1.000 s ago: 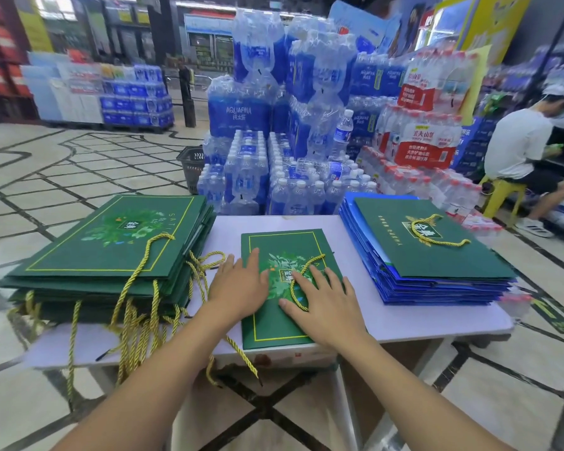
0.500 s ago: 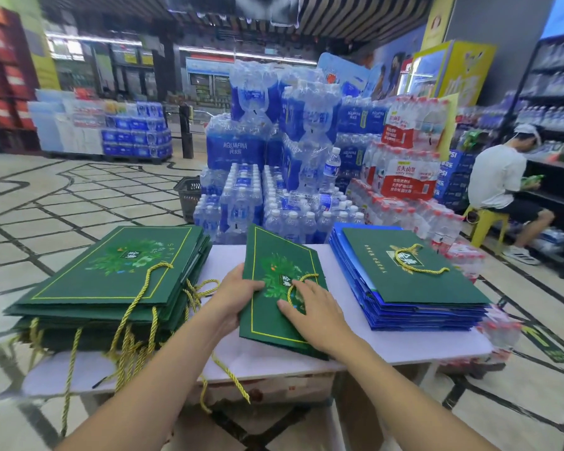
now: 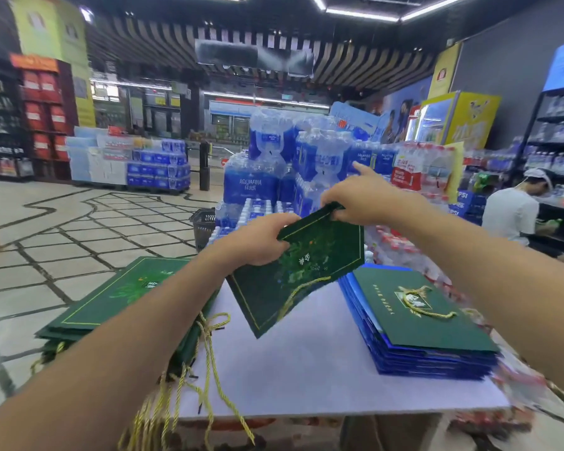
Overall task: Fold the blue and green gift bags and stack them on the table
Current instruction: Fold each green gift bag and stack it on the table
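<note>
1 green bag (image 3: pixel 306 275) above table (image 3: pixel 306 369) | L hand (image 3: pixel 258 242), R hand (image 3: pixel 358 196) grip edge

Motion blur on the green bag (image 3: pixel 293 275): logo text unreadable, cord handle smeared. Left hand (image 3: pixel 258 242) fingertips tucked behind its top edge. Right hand (image 3: pixel 362 200) pinch at the upper corner too smeared to resolve. Left forearm (image 3: pixel 127 346) covers part of the green stack (image 3: pixel 111 304). Blue stack (image 3: pixel 420 349): only edges show, count unclear. Counter (image 3: pixel 306 369) right end blurred.
</note>
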